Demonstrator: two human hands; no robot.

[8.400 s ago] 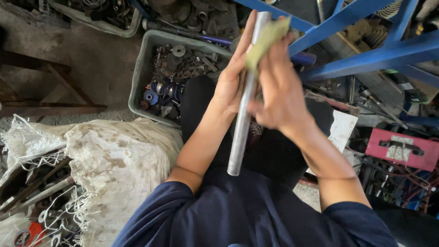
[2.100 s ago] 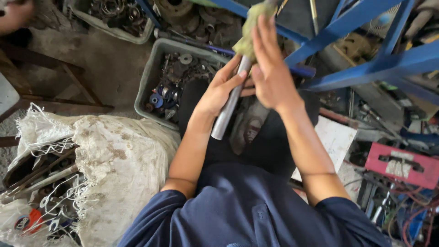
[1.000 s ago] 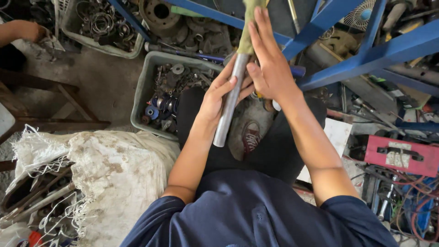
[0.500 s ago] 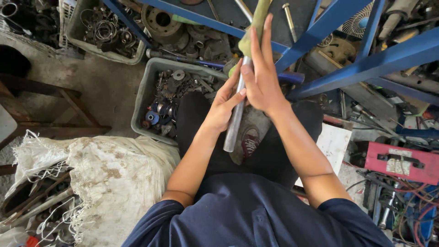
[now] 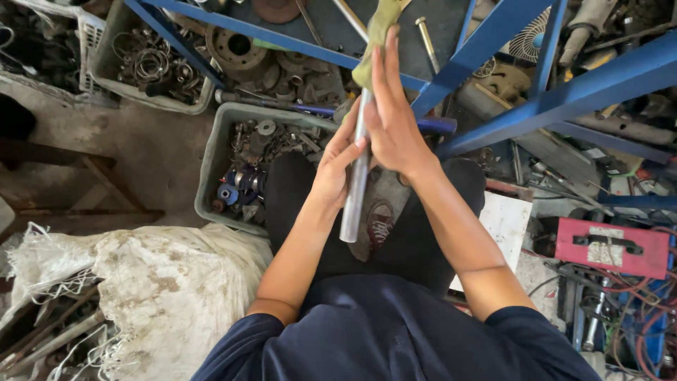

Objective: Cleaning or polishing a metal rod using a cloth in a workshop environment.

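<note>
your left hand (image 5: 337,166) grips metal rod (image 5: 352,185) upright over your lap; right hand (image 5: 392,123) presses yellow-green cloth (image 5: 375,37) near top. lower rod looks clean, upper end left, seemingly.

The metal rod (image 5: 355,185) was a plain silver-grey, and the rag (image 5: 376,35) at its upper end was yellowish green. The shirt (image 5: 395,331) was dark navy and the trousers (image 5: 416,240) black, above a grey tub (image 5: 218,141) of dull metal parts. The frame bars (image 5: 564,92) were bright blue, the sack (image 5: 155,282) dirty white, and the box (image 5: 612,247) red with a pale label.
</note>
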